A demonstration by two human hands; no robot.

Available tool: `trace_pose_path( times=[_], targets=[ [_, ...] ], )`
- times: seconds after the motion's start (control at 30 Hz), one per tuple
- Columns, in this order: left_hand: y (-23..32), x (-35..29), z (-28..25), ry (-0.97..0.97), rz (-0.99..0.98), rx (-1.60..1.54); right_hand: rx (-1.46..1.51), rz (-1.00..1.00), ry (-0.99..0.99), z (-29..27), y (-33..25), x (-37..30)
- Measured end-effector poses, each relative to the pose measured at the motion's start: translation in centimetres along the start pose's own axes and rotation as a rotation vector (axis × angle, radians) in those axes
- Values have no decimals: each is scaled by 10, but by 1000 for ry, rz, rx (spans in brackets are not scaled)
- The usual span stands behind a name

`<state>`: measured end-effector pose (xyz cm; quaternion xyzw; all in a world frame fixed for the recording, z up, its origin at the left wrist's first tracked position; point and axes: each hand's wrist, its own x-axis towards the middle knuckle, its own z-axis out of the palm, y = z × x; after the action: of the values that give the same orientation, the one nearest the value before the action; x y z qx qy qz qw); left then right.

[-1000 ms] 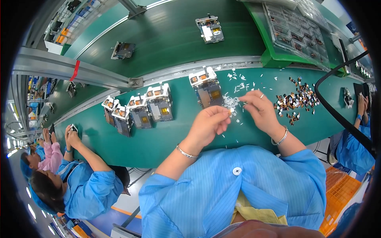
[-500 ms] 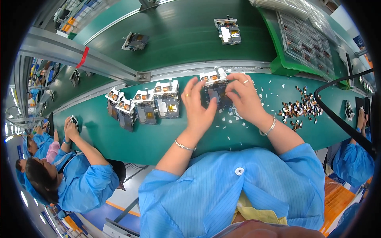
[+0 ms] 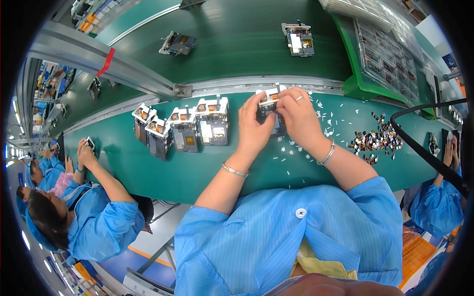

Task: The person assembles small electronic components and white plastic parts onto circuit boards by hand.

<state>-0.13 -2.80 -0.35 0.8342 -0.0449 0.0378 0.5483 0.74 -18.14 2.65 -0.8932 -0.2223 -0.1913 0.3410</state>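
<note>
A circuit board module (image 3: pixel 269 93) with a white plastic frame and copper-coloured coils stands on the green worktable in front of me. My left hand (image 3: pixel 254 121) has its fingers curled on the module's left side, thumb near its face. My right hand (image 3: pixel 297 114) closes on the right side, fingertips at the white frame. Both hands cover most of the board, and anything small between the right fingertips is hidden. Left of my hands stand several similar modules (image 3: pixel 213 123) in a row. White scraps (image 3: pixel 292 143) lie scattered around and right of the held module.
A pile of small dark and copper parts (image 3: pixel 377 138) lies at right, beside a black cable (image 3: pixel 419 163). Clear plastic trays (image 3: pixel 387 59) sit in a green bin (image 3: pixel 358 88). Beyond a metal rail, more modules (image 3: pixel 298 39) lie on a green belt. Co-workers' hands (image 3: pixel 87 155) show on both sides.
My fingers have drawn in closer around the module, the right hand moving up to its white frame. The whole view has shifted slightly.
</note>
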Motion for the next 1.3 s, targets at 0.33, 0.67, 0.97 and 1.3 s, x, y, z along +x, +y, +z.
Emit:
trace_pose_path(
  times=[0.33,0.67,0.97,1.3],
  targets=[
    [-9,7,7,3,-85,-237,-54,-28,54,3,0,-3],
    [1,17,0,-91,-145,-275,26,-5,9,-1,3,-3],
    [1,17,2,-55,-101,-193,245,263,-57,4,11,-6],
    [-7,13,-1,-89,-88,-245,312,318,-173,9,23,6]
  ],
)
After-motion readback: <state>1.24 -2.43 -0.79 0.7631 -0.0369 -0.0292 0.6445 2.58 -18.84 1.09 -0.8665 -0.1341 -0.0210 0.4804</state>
